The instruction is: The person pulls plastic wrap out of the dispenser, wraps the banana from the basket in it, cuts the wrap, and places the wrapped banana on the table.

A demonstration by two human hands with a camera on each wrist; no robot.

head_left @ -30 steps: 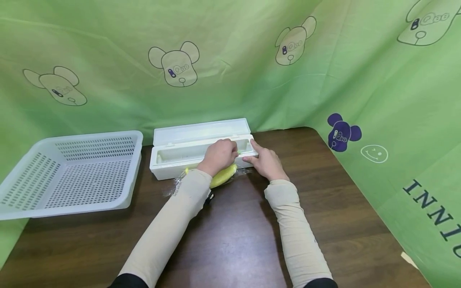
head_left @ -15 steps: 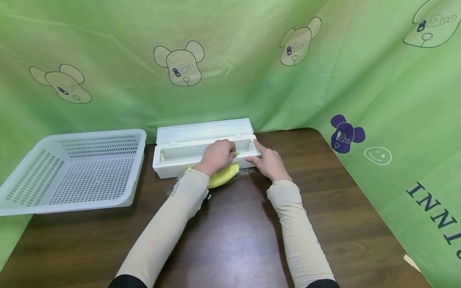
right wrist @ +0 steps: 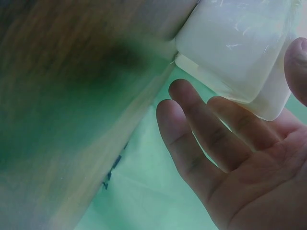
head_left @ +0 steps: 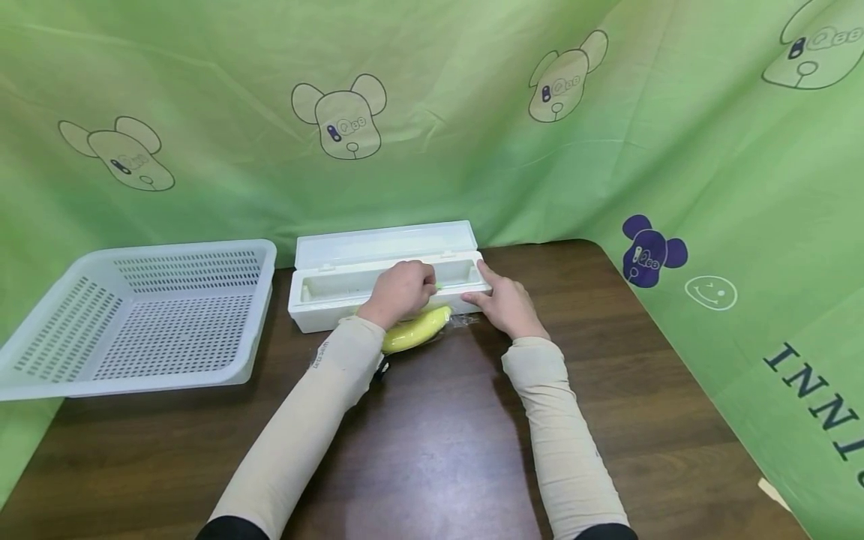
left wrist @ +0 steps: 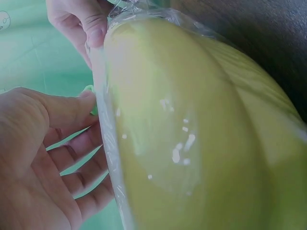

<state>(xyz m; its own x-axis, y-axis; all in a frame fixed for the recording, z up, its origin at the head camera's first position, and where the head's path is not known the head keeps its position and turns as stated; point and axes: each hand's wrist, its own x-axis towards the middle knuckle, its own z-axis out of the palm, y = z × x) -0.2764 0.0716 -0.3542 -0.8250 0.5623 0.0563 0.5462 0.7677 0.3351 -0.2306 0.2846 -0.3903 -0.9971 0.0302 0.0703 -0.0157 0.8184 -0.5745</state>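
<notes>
A long white cling film dispenser [head_left: 324, 319] lies at the back of the table with its lid [head_left: 385, 244] swung back. My left hand [head_left: 398, 291] pinches a small green slide cutter [left wrist: 94, 110] on the dispenser's front edge, thumb against it. At the right end, my right hand [head_left: 508, 301] grips the dispenser between thumb and forefinger; its other fingers [right wrist: 177, 127] extend behind that end in the right wrist view. Bananas [left wrist: 192, 120] covered in clear film lie against the dispenser's front, partly hidden by the left forearm in the head view. Crumpled film [head_left: 463, 320] sticks out on their right.
A white perforated basket [head_left: 259, 330] stands on the left, its left side reaching past the table edge. Behind the dispenser hangs a green printed curtain [head_left: 432, 180], which also runs along the right side. The brown table [head_left: 432, 450] extends toward me.
My left hand has slid a little leftward along the dispenser's edge with the green slide cutter. The right hand keeps its grip on the end. The head view has shifted slightly.
</notes>
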